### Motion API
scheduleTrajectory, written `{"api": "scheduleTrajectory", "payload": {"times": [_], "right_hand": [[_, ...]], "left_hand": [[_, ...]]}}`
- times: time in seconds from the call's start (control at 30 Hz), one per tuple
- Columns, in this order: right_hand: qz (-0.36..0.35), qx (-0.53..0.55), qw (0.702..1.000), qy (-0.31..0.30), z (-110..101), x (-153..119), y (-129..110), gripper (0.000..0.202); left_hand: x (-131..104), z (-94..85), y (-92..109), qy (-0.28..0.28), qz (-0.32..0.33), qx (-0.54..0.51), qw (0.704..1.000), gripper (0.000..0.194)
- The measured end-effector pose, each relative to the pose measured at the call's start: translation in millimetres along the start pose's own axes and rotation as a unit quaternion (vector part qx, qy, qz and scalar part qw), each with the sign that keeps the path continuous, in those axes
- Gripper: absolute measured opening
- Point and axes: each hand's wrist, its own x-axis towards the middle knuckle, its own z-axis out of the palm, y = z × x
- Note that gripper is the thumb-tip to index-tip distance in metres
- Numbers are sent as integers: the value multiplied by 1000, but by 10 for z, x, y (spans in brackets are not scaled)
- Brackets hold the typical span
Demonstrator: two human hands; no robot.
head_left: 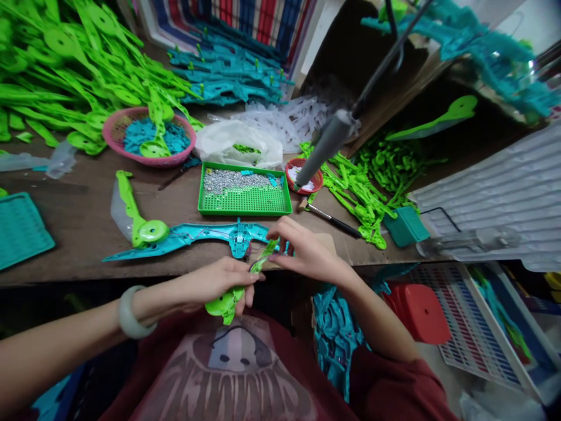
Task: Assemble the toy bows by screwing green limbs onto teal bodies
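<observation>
On the left of the worktop [79, 204], a bright green plastic arm with a round disc and a translucent fin [151, 231] rests on the left part of a long, curved blue plastic frame [197, 234]; whether it is fastened cannot be told. Thin wire lies along the frame, whose inner side is exposed, so this assembly looks partway done. The left hand [225, 278] grips a second bright green plastic piece with a rounded end [223, 303], held in front of the worktop's near edge, and the right hand [307, 251] has its fingertips closed on its narrow upper end. That piece is apart from the frame and seems to be still in preparation. Across the surface stand a heap of green parts [61, 64], a pink basket of blue pieces [149, 158], a green perforated tray of small metal bits [245, 207], a small red basket [322, 178] and a black-handled tool [339, 225]. Striped fabric [263, 23] hangs behind; a red plastic stool [423, 313] and white slatted rack [468, 345] stand at the right.
</observation>
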Motion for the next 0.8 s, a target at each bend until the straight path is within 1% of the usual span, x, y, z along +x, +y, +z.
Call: {"api": "scheduleTrajectory", "payload": {"times": [0.07, 0.13, 0.2, 0.27, 0.37, 0.4, 0.47, 0.5, 0.53, 0.57, 0.6, 0.63, 0.67, 0.7, 0.73, 0.77, 0.8], "right_hand": [[28, 26, 998, 56, -47, -50, 103, 15], [28, 60, 995, 77, -42, -77, 174, 10], [20, 84, 992, 94, 26, -87, 197, 9], [33, 117, 985, 122, 159, -91, 181, 12], [107, 223, 958, 146, 452, -96, 130, 17], [131, 268, 944, 141, 561, -100, 116, 19], [165, 346, 917, 110, 754, -116, 94, 23], [167, 363, 912, 91, 824, -129, 84, 24], [155, 352, 919, 82, 867, -143, 74, 23], [133, 313, 936, 94, 879, -158, 60, 21], [102, 246, 954, 135, 858, -169, 44, 17], [66, 159, 966, 193, 807, -174, 25, 12], [24, 63, 965, 253, 730, -169, 4, 9], [-17, -25, 956, 292, 637, -152, -17, 14], [-56, -98, 947, 301, 536, -125, -36, 19], [-92, -155, 944, 277, 437, -90, -51, 20], [-125, -198, 944, 231, 347, -51, -63, 17]], "left_hand": [[18, 2, -47, 51, 39, -87, 994, 43], [25, -1, -58, 86, 83, -143, 982, 42], [13, 4, -36, 105, 120, -182, 970, 38], [-15, 18, 4, 116, 153, -216, 957, 37], [-59, 40, 48, 116, 187, -245, 944, 46], [-70, 41, 50, 115, 191, -244, 944, 46], [-87, 32, 35, 119, 196, -225, 947, 44], [-97, 21, 21, 124, 198, -204, 951, 42], [-109, 8, 5, 130, 196, -173, 956, 41], [-124, -5, -9, 135, 191, -132, 963, 41], [-141, -16, -19, 141, 182, -82, 970, 43], [-159, -24, -24, 146, 172, -29, 974, 46], [-175, -26, -22, 150, 164, 24, 975, 48], [-188, -23, -14, 151, 160, 69, 973, 50], [-195, -14, -3, 151, 161, 106, 970, 51], [-197, -2, 10, 150, 166, 134, 966, 51], [-195, 11, 24, 146, 172, 151, 963, 51]]}}
